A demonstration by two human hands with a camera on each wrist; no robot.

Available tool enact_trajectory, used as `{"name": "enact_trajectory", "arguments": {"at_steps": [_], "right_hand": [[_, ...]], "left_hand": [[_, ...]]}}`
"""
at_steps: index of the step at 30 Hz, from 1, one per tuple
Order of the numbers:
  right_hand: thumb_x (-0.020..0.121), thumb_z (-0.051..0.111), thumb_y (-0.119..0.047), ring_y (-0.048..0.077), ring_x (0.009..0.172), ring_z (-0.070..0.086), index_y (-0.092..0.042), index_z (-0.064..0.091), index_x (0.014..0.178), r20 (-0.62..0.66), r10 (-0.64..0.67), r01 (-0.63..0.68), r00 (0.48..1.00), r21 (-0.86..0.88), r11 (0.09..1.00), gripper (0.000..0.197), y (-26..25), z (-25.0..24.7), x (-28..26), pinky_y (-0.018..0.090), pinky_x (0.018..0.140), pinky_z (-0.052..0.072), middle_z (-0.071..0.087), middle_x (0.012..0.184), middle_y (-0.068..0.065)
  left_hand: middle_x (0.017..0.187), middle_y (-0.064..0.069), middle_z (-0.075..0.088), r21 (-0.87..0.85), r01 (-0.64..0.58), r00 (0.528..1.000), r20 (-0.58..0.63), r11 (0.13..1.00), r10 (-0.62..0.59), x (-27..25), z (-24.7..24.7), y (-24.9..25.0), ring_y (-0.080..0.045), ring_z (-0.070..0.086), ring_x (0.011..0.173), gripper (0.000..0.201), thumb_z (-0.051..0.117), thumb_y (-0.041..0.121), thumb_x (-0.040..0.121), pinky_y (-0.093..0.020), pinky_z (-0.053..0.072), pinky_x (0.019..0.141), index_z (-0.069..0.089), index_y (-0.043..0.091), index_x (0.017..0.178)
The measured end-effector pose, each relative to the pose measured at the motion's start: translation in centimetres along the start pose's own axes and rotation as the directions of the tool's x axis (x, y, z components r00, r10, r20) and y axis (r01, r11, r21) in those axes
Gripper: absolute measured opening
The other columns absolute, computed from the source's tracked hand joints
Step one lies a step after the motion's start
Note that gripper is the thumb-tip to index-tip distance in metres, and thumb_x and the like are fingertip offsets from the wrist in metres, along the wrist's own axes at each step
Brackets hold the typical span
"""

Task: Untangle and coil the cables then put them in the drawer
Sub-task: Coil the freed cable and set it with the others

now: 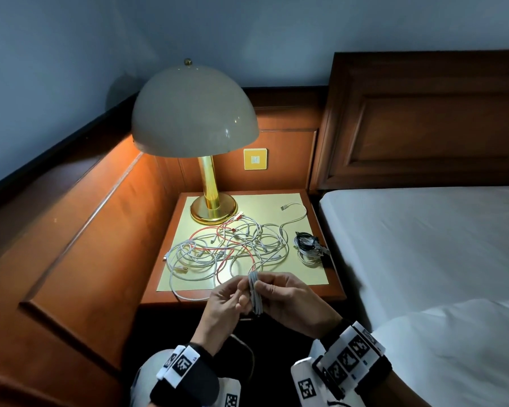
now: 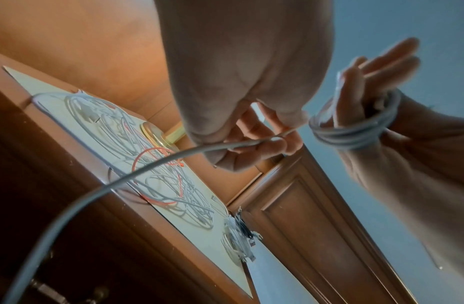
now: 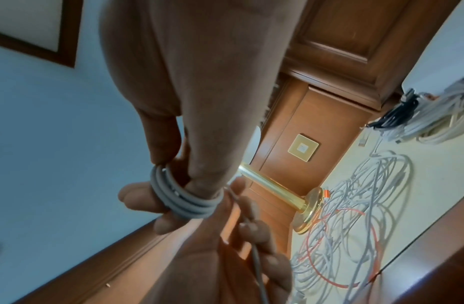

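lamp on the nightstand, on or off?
On. The lamp throws a warm orange glow from under its shade onto the wood panel beside it.

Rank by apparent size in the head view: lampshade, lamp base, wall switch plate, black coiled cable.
1. lampshade, by far the largest
2. lamp base
3. black coiled cable and wall switch plate: these look about alike, so no ranking between them.
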State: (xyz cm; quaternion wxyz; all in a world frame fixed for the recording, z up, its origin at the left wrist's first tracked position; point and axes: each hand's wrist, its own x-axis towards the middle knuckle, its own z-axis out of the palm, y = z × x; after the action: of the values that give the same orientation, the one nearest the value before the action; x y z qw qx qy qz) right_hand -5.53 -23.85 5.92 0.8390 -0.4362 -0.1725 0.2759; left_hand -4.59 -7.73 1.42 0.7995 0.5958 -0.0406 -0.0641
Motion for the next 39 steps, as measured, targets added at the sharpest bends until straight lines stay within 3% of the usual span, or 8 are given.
{"name": "enact_trajectory", "arguments": {"at_steps": [5,12,17,20,26,33,36,39], "right_hand": [[0.102,0.050,-0.008,0.031,0.096,0.066,0.005,0.065,0.116,-0.087,-0.183,0.157,0.979,-0.244,0.957,0.025,-1.8,0.6,0.6,0.037,0.088,0.055,0.068,0.104,0.024],[0.100,0.052,0.004,0.015,0.101,0.070,-0.004,0.069,0.105,-0.235,-0.492,0.152,0.838,-0.766,0.625,0.020,-0.6,-1.5,2.3,0.029,0.094,0.054,0.075,0.101,0.006],[0.095,0.057,0.003,0.000,0.086,0.063,-0.013,0.066,0.094,-0.072,-0.434,0.070,0.898,-0.951,0.301,0.018,0.5,-3.9,1.5,0.015,0.080,0.050,0.068,0.090,-0.003],[0.099,0.054,-0.004,0.000,0.073,0.054,-0.030,0.055,0.079,-0.164,-0.318,-0.021,0.934,-0.912,0.410,0.033,1.1,-4.0,0.6,0.019,0.071,0.045,0.059,0.076,-0.011],[0.108,0.038,-0.019,0.024,0.084,0.062,0.009,0.063,0.094,-0.263,-0.046,-0.117,0.964,-0.569,0.814,0.041,1.3,-3.0,-0.6,0.034,0.084,0.046,0.069,0.089,0.017],[0.100,0.048,-0.021,0.032,0.081,0.063,0.011,0.065,0.103,-0.180,0.037,-0.069,0.983,-0.176,0.982,0.037,1.4,-1.3,-0.8,0.035,0.081,0.050,0.067,0.088,0.025],[0.100,0.050,-0.018,0.030,0.081,0.063,0.007,0.066,0.108,-0.125,0.045,-0.056,0.991,-0.080,0.995,0.031,1.0,-0.7,-0.8,0.032,0.083,0.051,0.068,0.089,0.023],[0.102,0.049,-0.016,0.029,0.084,0.063,0.010,0.063,0.114,-0.070,0.028,-0.033,0.997,-0.072,0.997,0.032,0.7,-0.4,-0.9,0.033,0.087,0.051,0.068,0.093,0.024]], "left_hand": [[0.063,-0.007,0.058,0.279,-0.031,0.995,0.100,0.960,0.003,-1.7,0.7,-1.4,-0.014,0.047,0.054,0.024,0.068,0.026,0.095,-0.018,0.039,0.052,0.070,0.009,0.078],[0.066,0.007,0.062,0.622,-0.238,0.969,0.202,0.746,0.140,-2.0,-0.1,-0.6,-0.002,0.053,0.059,0.016,0.062,0.031,0.098,-0.018,0.044,0.061,0.071,0.022,0.087],[0.072,0.011,0.064,0.722,-0.377,0.919,0.215,0.579,0.331,-1.2,-0.7,-0.1,-0.003,0.058,0.066,0.008,0.063,0.023,0.096,-0.017,0.046,0.065,0.069,0.021,0.091],[0.081,0.013,0.067,0.739,-0.443,0.877,0.238,0.507,0.418,-0.5,-1.0,0.9,0.000,0.061,0.072,0.011,0.064,0.026,0.093,-0.013,0.045,0.068,0.069,0.017,0.091],[0.083,0.014,0.067,0.699,-0.506,0.843,0.278,0.506,0.460,0.7,-0.8,2.0,0.000,0.062,0.076,0.006,0.070,0.020,0.091,-0.011,0.045,0.070,0.068,0.015,0.089],[0.079,0.007,0.068,0.573,-0.327,0.944,0.159,0.752,0.289,1.3,-0.7,2.9,-0.009,0.063,0.072,0.010,0.074,0.026,0.090,-0.023,0.049,0.069,0.070,0.017,0.088],[0.068,-0.014,0.058,0.231,-0.161,0.981,0.146,0.960,0.130,0.8,-0.5,2.7,-0.022,0.056,0.053,0.028,0.073,0.031,0.090,-0.032,0.052,0.053,0.064,0.004,0.094],[0.060,-0.009,0.042,-0.122,0.000,0.993,0.113,0.993,0.014,0.0,0.8,2.4,-0.017,0.043,0.036,0.023,0.066,0.017,0.095,-0.025,0.046,0.039,0.060,-0.005,0.093]]}}
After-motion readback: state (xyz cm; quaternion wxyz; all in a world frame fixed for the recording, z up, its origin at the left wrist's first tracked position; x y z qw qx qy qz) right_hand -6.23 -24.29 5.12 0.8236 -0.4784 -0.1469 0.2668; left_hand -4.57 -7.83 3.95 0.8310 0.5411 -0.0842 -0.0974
